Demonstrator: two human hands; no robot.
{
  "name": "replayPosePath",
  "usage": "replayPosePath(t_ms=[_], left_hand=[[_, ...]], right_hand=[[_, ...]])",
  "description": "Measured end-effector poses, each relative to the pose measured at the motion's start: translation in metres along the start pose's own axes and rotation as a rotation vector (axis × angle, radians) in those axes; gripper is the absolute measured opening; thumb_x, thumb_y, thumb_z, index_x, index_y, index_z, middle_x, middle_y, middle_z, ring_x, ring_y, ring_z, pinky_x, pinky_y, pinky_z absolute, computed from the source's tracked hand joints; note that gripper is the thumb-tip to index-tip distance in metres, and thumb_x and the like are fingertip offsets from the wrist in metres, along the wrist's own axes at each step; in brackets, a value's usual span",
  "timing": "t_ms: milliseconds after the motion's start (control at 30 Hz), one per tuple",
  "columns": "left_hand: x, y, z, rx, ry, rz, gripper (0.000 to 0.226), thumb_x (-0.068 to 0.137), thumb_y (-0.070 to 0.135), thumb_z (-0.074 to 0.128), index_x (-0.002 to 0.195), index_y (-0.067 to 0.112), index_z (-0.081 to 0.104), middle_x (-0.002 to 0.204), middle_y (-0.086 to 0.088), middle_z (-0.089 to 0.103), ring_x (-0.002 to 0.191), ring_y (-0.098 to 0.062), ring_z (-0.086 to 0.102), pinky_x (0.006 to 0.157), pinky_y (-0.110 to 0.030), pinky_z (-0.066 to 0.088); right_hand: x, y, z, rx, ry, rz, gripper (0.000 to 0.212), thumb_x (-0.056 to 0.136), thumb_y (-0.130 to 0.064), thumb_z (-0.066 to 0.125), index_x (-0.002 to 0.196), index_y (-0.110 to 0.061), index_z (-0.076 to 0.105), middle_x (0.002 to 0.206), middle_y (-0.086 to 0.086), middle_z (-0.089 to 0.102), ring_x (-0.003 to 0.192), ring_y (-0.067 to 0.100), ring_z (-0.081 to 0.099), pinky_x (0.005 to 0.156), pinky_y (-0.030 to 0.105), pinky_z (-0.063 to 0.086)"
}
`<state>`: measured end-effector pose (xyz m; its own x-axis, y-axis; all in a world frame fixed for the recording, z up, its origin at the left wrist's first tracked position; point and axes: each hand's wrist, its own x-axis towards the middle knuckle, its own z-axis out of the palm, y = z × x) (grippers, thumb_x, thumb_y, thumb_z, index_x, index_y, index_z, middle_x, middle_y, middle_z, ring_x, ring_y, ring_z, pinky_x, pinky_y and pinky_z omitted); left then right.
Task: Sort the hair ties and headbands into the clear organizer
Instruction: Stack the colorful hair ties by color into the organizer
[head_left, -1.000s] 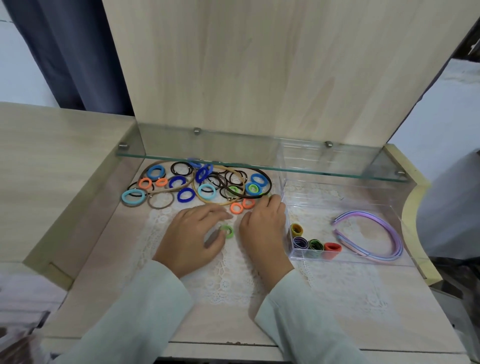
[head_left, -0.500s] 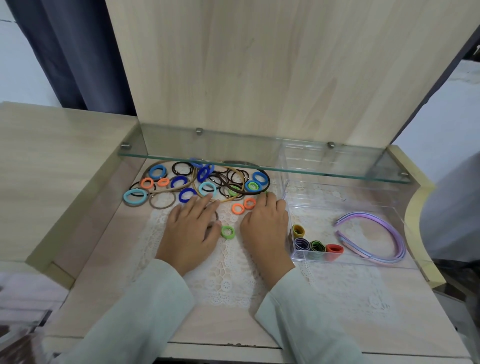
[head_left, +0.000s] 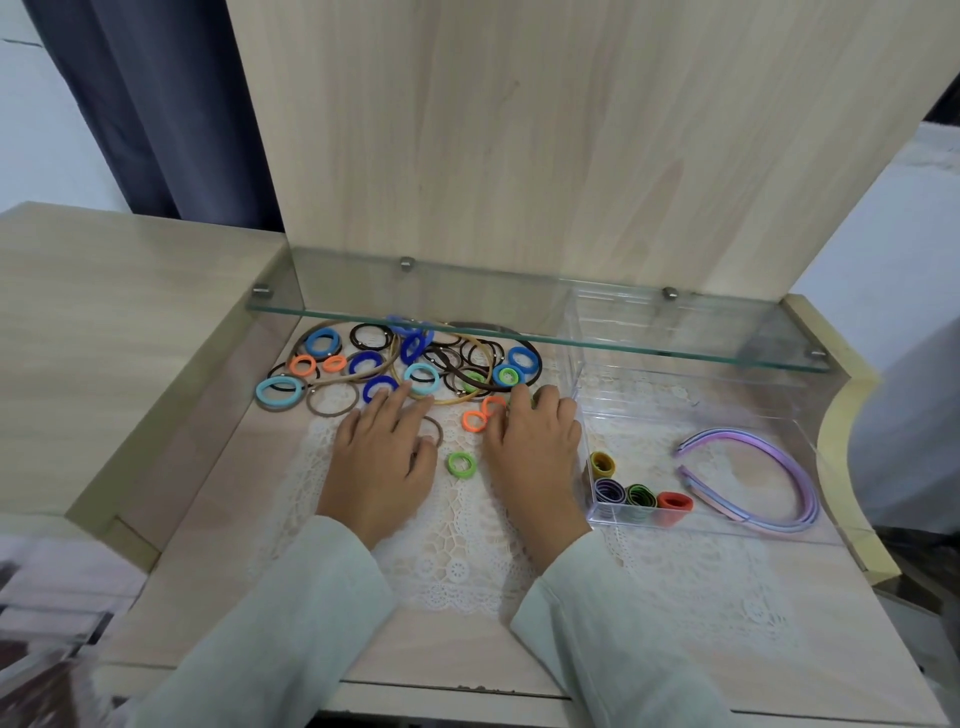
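Worktop: the pale wooden worktop (head_left: 171, 571) carries a white lace mat (head_left: 467, 551), and both hands lie on this mat
Left grip: the left hand (head_left: 382, 457) lies palm down with the fingers spread wide and holds nothing; its fingertips touch the near edge of the pile, and a thin brown tie (head_left: 435, 428) shows partly under it
Right grip: the right hand (head_left: 530, 447) also lies palm down with straight, relaxed fingers and holds nothing that I can see; it is just beside the left wall of the organizer
Loose ties: one small green hair tie (head_left: 461, 464) lies alone between the two hands; two orange ties (head_left: 483, 413) touch each other a little beyond it, at the right fingertips
Handling: I judge these ties very light, soft and elastic, not fragile; a flat one is best pinched on its rim with thumb and forefinger, or hooked through the hole; the thin ones in the pile may tangle and come up together
Container: the clear organizer (head_left: 649, 431) stands to the right of the hands; in its near left corner four rolled ties (head_left: 640, 496) stand close together: yellow, purple, green and red
Headbands: thin purple headbands (head_left: 805, 491) lie flat in the same box further right, nested in one another; they look stiff, best taken at the top of the arc; I cannot tell if a wall divides them from the rolled ties
Pile: most hair ties (head_left: 410, 364) lie unsorted at the far left, partly under the glass shelf (head_left: 519, 317)
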<state>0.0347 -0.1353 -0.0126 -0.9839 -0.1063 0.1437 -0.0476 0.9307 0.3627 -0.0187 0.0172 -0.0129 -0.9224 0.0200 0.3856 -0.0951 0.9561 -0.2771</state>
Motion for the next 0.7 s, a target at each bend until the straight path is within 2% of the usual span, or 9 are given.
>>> replayPosePath(t_ms=[133, 300, 500, 600, 700], left_hand=[[-0.001, 0.000, 0.000, 0.000, 0.007, 0.005, 0.063, 0.088, 0.040, 0.022, 0.149, 0.031, 0.037, 0.162, 0.005, 0.022, 0.150, -0.015, 0.012, 0.120, -0.038, 0.007], [-0.001, 0.000, 0.000, 0.010, -0.011, 0.011, 0.064, 0.088, 0.039, 0.022, 0.150, 0.031, 0.034, 0.163, 0.005, 0.019, 0.151, -0.016, 0.010, 0.121, -0.039, 0.007], [0.002, -0.001, 0.001, 0.053, -0.042, 0.005, 0.054, 0.100, 0.032, 0.031, 0.154, 0.032, 0.025, 0.165, 0.004, 0.010, 0.152, -0.019, 0.003, 0.121, -0.040, 0.003], [0.002, 0.000, 0.001, 0.072, -0.049, 0.000, 0.064, 0.091, 0.039, 0.017, 0.154, 0.033, 0.024, 0.165, 0.004, 0.009, 0.152, -0.019, 0.003, 0.121, -0.041, 0.003], [0.002, -0.001, 0.002, 0.082, -0.053, -0.003, 0.064, 0.091, 0.039, 0.017, 0.154, 0.033, 0.024, 0.165, 0.004, 0.009, 0.152, -0.019, 0.003, 0.121, -0.041, 0.003]], right_hand=[[0.000, 0.002, -0.001, 0.040, 0.037, -0.009, 0.019, 0.087, -0.018, 0.054, 0.100, -0.008, 0.062, 0.098, 0.014, 0.059, 0.092, 0.034, 0.050, 0.074, 0.042, 0.039], [-0.001, 0.003, -0.003, 0.073, 0.005, -0.013, 0.021, 0.082, -0.011, 0.054, 0.101, -0.005, 0.063, 0.102, 0.013, 0.060, 0.096, 0.033, 0.049, 0.077, 0.042, 0.039], [-0.002, 0.004, -0.001, 0.091, 0.043, -0.043, 0.017, 0.077, -0.003, 0.061, 0.094, -0.004, 0.066, 0.095, 0.013, 0.064, 0.087, 0.033, 0.053, 0.069, 0.040, 0.042], [-0.007, 0.006, -0.003, 0.136, 0.115, -0.115, 0.015, 0.075, -0.005, 0.063, 0.089, -0.007, 0.064, 0.092, 0.010, 0.063, 0.084, 0.031, 0.054, 0.069, 0.039, 0.045], [-0.018, 0.008, -0.006, 0.202, 0.127, -0.209, 0.016, 0.082, -0.018, 0.048, 0.090, -0.013, 0.061, 0.094, 0.002, 0.061, 0.090, 0.024, 0.047, 0.077, 0.035, 0.038]])
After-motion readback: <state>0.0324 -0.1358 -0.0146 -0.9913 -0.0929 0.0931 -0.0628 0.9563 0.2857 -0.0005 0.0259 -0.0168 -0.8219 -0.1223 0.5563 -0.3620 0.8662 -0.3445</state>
